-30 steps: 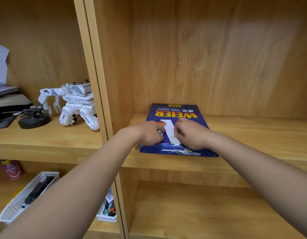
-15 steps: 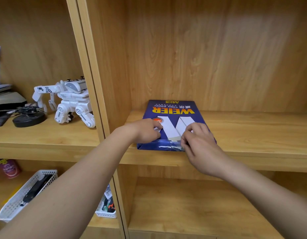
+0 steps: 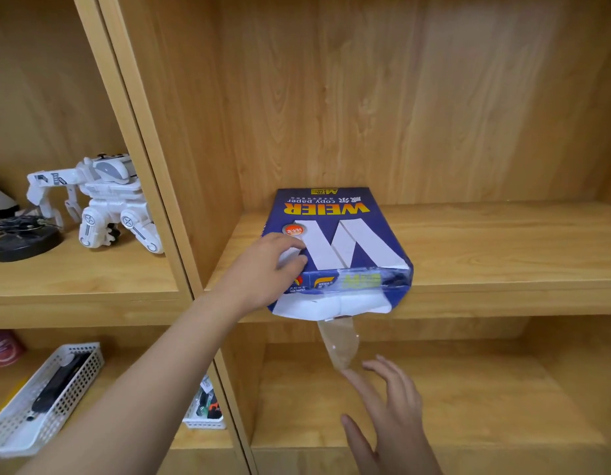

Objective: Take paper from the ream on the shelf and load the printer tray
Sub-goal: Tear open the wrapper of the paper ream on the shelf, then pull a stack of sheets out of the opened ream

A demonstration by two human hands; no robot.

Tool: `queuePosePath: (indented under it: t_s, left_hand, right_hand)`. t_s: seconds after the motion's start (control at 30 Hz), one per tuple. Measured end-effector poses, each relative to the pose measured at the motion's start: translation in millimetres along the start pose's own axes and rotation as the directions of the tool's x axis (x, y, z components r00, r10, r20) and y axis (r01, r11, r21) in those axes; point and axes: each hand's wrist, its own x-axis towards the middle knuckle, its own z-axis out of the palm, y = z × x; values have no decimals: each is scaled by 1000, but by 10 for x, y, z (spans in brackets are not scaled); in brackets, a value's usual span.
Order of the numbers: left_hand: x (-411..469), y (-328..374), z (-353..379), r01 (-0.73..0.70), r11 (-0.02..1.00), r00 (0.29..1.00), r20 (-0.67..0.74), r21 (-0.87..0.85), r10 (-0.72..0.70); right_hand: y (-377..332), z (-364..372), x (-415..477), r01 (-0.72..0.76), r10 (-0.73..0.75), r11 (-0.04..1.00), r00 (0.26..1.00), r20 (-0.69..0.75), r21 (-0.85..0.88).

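A blue "WEIER" copy-paper ream (image 3: 345, 234) lies flat on the wooden shelf (image 3: 503, 255), its near end jutting over the front edge. My left hand (image 3: 266, 272) grips the ream's near left corner, fingers curled on top. The wrapper's front flap (image 3: 331, 306) hangs open and shows its white inside. A strip of clear tape (image 3: 340, 341) dangles from the flap. My right hand (image 3: 389, 406) is below the shelf with fingers spread, and the tape's lower end touches its fingertips.
A vertical divider (image 3: 153, 166) stands left of the ream. Beyond it are a white toy robot (image 3: 102, 204) and a black round object (image 3: 23, 241). Below sit a white mesh basket (image 3: 40, 399), a smaller basket (image 3: 204, 409) and the lower shelf (image 3: 434, 406).
My right hand has dropped from the ream's front edge to below the shelf, pulling the tape strip down. The front flap has come open. My left hand stays on the corner.
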Motion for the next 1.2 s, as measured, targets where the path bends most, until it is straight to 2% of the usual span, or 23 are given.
queuePosePath:
  t_s: [0.17, 0.27, 0.37, 0.43, 0.57, 0.8, 0.93, 1.03, 1.2]
  left_hand:
    - [-405, -226, 319, -133, 989, 963, -243, -59, 115]
    - [-555, -248, 465, -137, 981, 932, -352, -135, 81]
    - [-630, -221, 526, -105, 970, 921, -389, -218, 12]
    - [-653, -223, 534, -113, 966, 921, -389, -232, 14]
    - [-668, -261, 537, -126, 963, 933, -359, -238, 33]
    - [-638, -404, 637, -179, 973, 910, -400, -144, 108]
    - [-621, -433, 673, -209, 970, 893, -430, -125, 137]
    - [-662, -428, 618, -230, 950, 900, -418, -212, 125]
    - [-727, -536, 393, -275, 847, 924, -368, -456, 102]
  right_hand:
    - [162, -114, -108, -105, 97, 993, 986, 133, 56]
    - [191, -121, -121, -138, 112, 984, 972, 207, 115]
    - [213, -67, -191, -214, 165, 958, 956, 244, 191]
    - [227, -63, -217, -265, 207, 937, 946, 250, 228]
    - [258, -159, -94, -310, 283, 909, 950, 136, 277]
    - [243, -466, 548, -256, 327, 898, 932, -155, 357]
    - [301, -439, 911, -293, 379, 895, 897, -228, 336]
    - [355, -345, 996, -347, 419, 888, 881, -218, 301]
    - [412, -187, 902, -356, 385, 922, 881, -276, 153]
